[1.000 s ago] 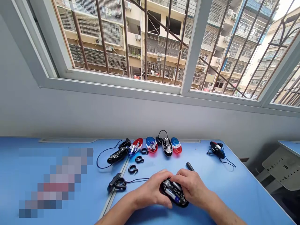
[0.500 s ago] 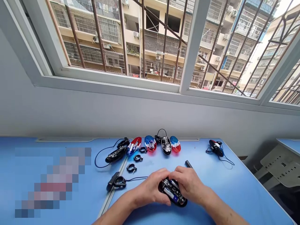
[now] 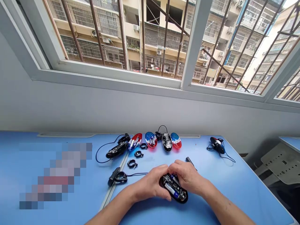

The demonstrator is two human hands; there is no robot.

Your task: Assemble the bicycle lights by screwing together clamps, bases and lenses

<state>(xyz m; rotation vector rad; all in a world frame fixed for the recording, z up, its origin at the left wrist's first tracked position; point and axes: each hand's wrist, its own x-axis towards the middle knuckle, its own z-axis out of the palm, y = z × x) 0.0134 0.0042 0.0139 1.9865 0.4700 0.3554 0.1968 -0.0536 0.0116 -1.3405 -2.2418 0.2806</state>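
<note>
While a black clamp mount lies left of lower centre, a cable running from it toward the hands, the left hand holds the upper-left end of a black oval housing at bottom centre, its thumb and fingers parted around that end. Two batteries show inside the housing, whose lower-right end juts past the grip. The right hand bends over the upper-right side, its fingertips near the left hand's; whether they pinch anything, I cannot tell. A black tube lies just above it.
</note>
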